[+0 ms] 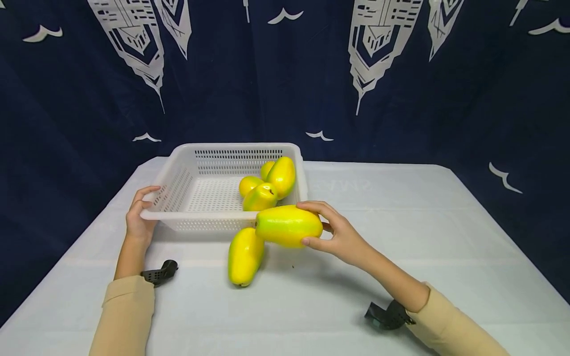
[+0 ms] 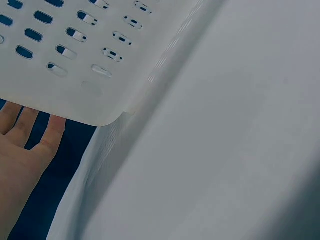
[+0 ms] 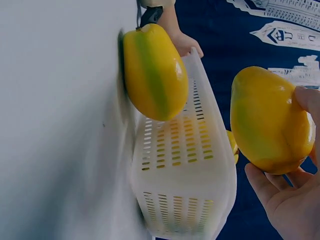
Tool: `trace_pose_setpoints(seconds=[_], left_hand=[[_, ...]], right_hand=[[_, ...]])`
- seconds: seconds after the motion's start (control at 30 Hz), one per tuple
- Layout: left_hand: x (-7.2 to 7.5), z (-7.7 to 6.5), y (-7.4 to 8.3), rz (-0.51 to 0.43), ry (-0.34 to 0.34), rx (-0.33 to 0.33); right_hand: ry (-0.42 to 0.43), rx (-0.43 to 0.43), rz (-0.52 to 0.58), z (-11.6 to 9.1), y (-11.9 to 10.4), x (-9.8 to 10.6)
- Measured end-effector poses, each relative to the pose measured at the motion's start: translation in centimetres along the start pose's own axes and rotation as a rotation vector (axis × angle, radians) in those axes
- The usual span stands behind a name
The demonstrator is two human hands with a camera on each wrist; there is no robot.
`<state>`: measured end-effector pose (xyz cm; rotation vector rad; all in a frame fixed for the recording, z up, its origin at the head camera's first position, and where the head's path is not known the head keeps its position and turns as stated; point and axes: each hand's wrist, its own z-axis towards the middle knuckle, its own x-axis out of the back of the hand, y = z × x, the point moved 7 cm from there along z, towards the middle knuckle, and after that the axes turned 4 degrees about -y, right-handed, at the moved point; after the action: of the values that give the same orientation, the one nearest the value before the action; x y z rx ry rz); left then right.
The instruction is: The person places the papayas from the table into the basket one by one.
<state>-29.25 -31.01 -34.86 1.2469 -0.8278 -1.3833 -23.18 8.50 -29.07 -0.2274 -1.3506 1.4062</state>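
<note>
My right hand (image 1: 340,233) grips a large yellow papaya (image 1: 288,226) by its right end, fingers over the top and thumb below. The fruit is raised just in front of the basket's front rim; in the right wrist view the held papaya (image 3: 270,120) is apart from the basket wall. My left hand (image 1: 140,217) holds the white plastic basket (image 1: 196,216) at its front left corner. In the left wrist view, fingers (image 2: 52,135) reach up under the rim. A second papaya (image 1: 246,257) lies on the table before the basket. Several yellow-green fruits (image 1: 260,198) lie inside, toward the right.
A white cloth covers the table (image 1: 401,222). Behind it hangs a dark blue curtain (image 1: 267,89) with white prints. Black wrist devices (image 1: 386,315) sit at both forearms, close above the cloth.
</note>
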Motion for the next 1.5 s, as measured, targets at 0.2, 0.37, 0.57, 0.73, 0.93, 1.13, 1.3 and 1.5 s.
trace_pose_setpoints(seconds=[0.2, 0.37, 0.57, 0.73, 0.93, 1.13, 1.3, 1.5], left_hand=[[0.0, -0.1, 0.0, 0.011, -0.008, -0.008], [0.0, -0.1, 0.0, 0.008, 0.000, -0.006], [0.0, 0.0, 0.1, 0.025, 0.010, 0.000], [0.0, 0.0, 0.0, 0.030, 0.013, 0.003], [0.1, 0.0, 0.0, 0.036, 0.011, 0.001], [0.1, 0.0, -0.1, 0.025, 0.004, -0.008], [0.1, 0.0, -0.2, 0.023, 0.001, -0.007], [0.1, 0.0, 0.0, 0.026, 0.007, 0.001]], right_hand=[[0.034, -0.028, 0.019, 0.8, 0.4, 0.9], [0.069, -0.041, 0.034, 1.5, 0.8, 1.6], [0.104, -0.060, 0.044, 2.2, 1.6, 2.4], [0.121, -0.088, 0.045, 2.7, 2.2, 2.8], [0.139, -0.118, 0.073, 3.3, 2.9, 3.2], [0.142, -0.126, 0.095, 4.0, 3.3, 3.3], [0.137, -0.131, 0.110, 4.5, 3.4, 3.1], [0.130, -0.135, 0.105, 4.6, 3.5, 2.6]])
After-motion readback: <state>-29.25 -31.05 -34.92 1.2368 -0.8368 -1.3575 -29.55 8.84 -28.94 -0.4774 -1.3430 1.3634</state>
